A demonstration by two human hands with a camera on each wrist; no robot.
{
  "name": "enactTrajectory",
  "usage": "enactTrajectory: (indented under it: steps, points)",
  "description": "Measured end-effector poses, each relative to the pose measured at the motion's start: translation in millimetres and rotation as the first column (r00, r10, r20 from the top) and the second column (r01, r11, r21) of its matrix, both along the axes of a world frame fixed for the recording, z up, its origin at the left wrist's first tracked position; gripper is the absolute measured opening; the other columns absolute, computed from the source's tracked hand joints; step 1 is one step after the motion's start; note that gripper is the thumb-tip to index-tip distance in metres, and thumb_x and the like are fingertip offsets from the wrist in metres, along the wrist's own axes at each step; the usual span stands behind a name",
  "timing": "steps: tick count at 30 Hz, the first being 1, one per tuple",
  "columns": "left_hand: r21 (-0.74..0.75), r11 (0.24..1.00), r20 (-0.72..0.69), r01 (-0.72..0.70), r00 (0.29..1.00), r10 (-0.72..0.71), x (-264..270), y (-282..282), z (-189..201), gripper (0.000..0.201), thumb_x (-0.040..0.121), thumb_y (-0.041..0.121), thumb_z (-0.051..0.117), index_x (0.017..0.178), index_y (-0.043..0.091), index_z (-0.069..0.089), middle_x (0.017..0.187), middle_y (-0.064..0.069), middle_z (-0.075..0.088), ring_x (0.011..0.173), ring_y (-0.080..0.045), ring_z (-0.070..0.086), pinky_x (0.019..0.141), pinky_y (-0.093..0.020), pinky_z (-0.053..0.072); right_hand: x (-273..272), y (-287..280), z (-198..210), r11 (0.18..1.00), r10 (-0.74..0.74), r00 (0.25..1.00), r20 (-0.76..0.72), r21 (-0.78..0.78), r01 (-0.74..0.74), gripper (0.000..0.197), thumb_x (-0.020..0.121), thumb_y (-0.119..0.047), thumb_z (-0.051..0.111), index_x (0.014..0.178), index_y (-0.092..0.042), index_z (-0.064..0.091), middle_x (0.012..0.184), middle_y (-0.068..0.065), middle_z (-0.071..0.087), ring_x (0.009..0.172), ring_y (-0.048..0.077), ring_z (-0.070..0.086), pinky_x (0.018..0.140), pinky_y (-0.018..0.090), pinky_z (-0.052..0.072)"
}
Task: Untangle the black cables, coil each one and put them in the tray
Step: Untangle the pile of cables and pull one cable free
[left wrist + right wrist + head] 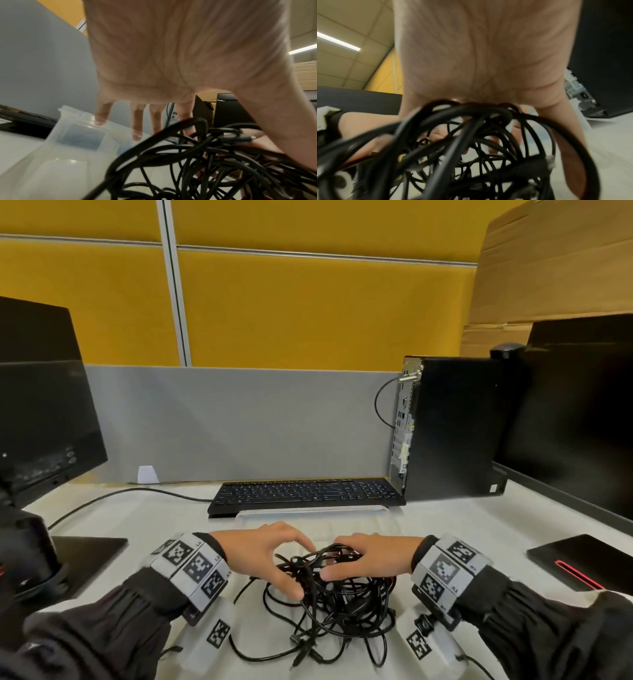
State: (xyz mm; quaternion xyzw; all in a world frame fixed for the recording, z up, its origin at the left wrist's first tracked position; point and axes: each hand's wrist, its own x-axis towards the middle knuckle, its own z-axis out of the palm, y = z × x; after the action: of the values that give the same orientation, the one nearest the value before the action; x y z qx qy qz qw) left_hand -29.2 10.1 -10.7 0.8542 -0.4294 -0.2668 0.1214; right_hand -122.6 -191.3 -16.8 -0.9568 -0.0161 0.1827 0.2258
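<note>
A tangle of black cables (329, 604) lies on the white desk near the front edge. My left hand (274, 563) arches over its left side, thumb down among the strands. In the left wrist view the left hand (171, 67) has straight, spread fingers (137, 129) that hold nothing. My right hand (359, 559) grips the top right of the tangle. The right wrist view shows the right hand (488, 67) with fingers curled into the cables (471, 135). The clear plastic tray (308, 512) stands just beyond the hands, its rim (77, 116) by my left fingers.
A black keyboard (308, 494) sits behind the tray, with a PC tower (452, 426) at its right. Monitors stand at the left (44, 419) and right (575, 412). A monitor base (85, 553) and a black pad with a red stripe (582, 559) flank the hands.
</note>
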Motion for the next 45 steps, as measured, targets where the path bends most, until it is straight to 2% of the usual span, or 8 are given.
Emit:
enactTrajectory:
  steps: [13, 20, 28, 33, 37, 40, 43, 45]
  points:
    - [-0.224, 0.975, 0.114, -0.008, 0.993, 0.034, 4.9, -2.0, -27.1, 0.068, 0.028, 0.091, 0.056, 0.083, 0.051, 0.055, 0.134, 0.026, 0.025, 0.129, -0.006, 0.018, 0.111, -0.04, 0.02, 9.1, -3.3, -20.4, 0.992, 0.016, 0.979, 0.202, 0.117, -0.041, 0.029, 0.086, -0.031, 0.066, 0.07, -0.023, 0.043, 0.07, -0.009, 0.047, 0.069, 0.009, 0.045, 0.064, 0.021, 0.036]
    - [-0.717, 0.681, 0.072, -0.149, 0.956, 0.285, -9.6, 2.9, -20.9, 0.053, 0.049, 0.075, 0.062, 0.085, 0.037, 0.051, 0.107, 0.017, 0.044, 0.109, 0.005, 0.038, 0.08, -0.012, 0.031, -7.3, -12.8, -0.6, 0.903, -0.181, 0.93, 0.32, 0.428, 0.028, 0.037, 0.086, -0.014, 0.067, 0.061, -0.018, 0.038, 0.059, -0.006, 0.04, 0.054, 0.005, 0.044, 0.057, 0.016, 0.039]
    - [-0.797, 0.368, -0.467, -0.479, 0.875, 0.129, -30.0, 8.5, -9.2, 0.062, 0.059, 0.063, 0.067, 0.116, 0.052, 0.043, 0.125, 0.006, 0.052, 0.114, -0.009, 0.054, 0.099, -0.038, 0.044, -26.6, 6.8, 8.1, 0.473, -0.538, 0.798, 0.273, 0.881, 0.017, 0.011, 0.091, -0.014, 0.057, 0.09, -0.003, 0.054, 0.071, 0.006, 0.051, 0.067, 0.016, 0.056, 0.058, 0.023, 0.053]
    - [-0.657, 0.47, -0.69, -0.59, 0.722, -0.059, -46.0, -0.3, -10.0, 0.041, 0.073, 0.048, 0.064, 0.112, 0.041, 0.051, 0.101, 0.019, 0.068, 0.091, -0.008, 0.068, 0.074, -0.032, 0.052, -23.0, 18.8, 0.8, 0.237, -0.551, 0.827, 0.113, 0.971, 0.024, 0.038, 0.087, -0.025, 0.06, 0.105, 0.008, 0.054, 0.09, 0.018, 0.059, 0.075, 0.019, 0.065, 0.06, 0.028, 0.055]
    - [-0.646, 0.531, -0.716, -0.548, 0.676, -0.174, -45.0, -0.5, -14.5, 0.076, 0.062, 0.064, 0.072, 0.128, 0.033, 0.049, 0.117, 0.001, 0.067, 0.105, -0.025, 0.065, 0.085, -0.046, 0.053, -28.2, 23.7, 0.5, -0.036, -0.469, 0.883, 0.007, 0.999, -0.027, 0.015, 0.064, -0.031, 0.071, 0.07, -0.019, 0.077, 0.07, 0.005, 0.071, 0.063, 0.014, 0.069, 0.055, 0.025, 0.056]
    - [-0.623, 0.56, -0.735, -0.547, 0.654, -0.18, -40.8, -3.8, -14.7, 0.047, 0.09, 0.053, 0.051, 0.134, 0.041, 0.041, 0.127, -0.003, 0.061, 0.112, -0.026, 0.062, 0.089, -0.052, 0.052, -24.7, 25.1, -7.0, -0.291, -0.36, 0.931, -0.062, 0.955, -0.049, 0.054, 0.024, -0.024, 0.097, 0.071, -0.007, 0.077, 0.077, 0.012, 0.073, 0.069, 0.024, 0.072, 0.057, 0.033, 0.059]
    - [-0.613, 0.581, -0.733, -0.535, 0.66, -0.165, -40.2, -6.6, -16.1, 0.045, 0.09, 0.053, 0.05, 0.133, 0.04, 0.045, 0.126, -0.006, 0.061, 0.112, -0.023, 0.062, 0.089, -0.054, 0.051, -24.1, 25.0, -9.7, -0.356, -0.352, 0.929, -0.119, 0.934, -0.015, 0.061, 0.012, -0.017, 0.097, 0.067, -0.002, 0.075, 0.076, 0.016, 0.072, 0.066, 0.027, 0.071, 0.052, 0.034, 0.058]
    - [-0.647, 0.544, -0.713, -0.533, 0.677, -0.185, -43.6, -4.1, -14.1, 0.049, 0.086, 0.056, 0.052, 0.132, 0.039, 0.046, 0.126, -0.004, 0.06, 0.109, -0.022, 0.063, 0.084, -0.048, 0.053, -23.9, 22.9, -8.8, -0.294, -0.373, 0.922, -0.099, 0.956, -0.017, 0.053, 0.032, -0.024, 0.096, 0.077, -0.006, 0.075, 0.084, 0.015, 0.072, 0.072, 0.027, 0.07, 0.061, 0.034, 0.058]
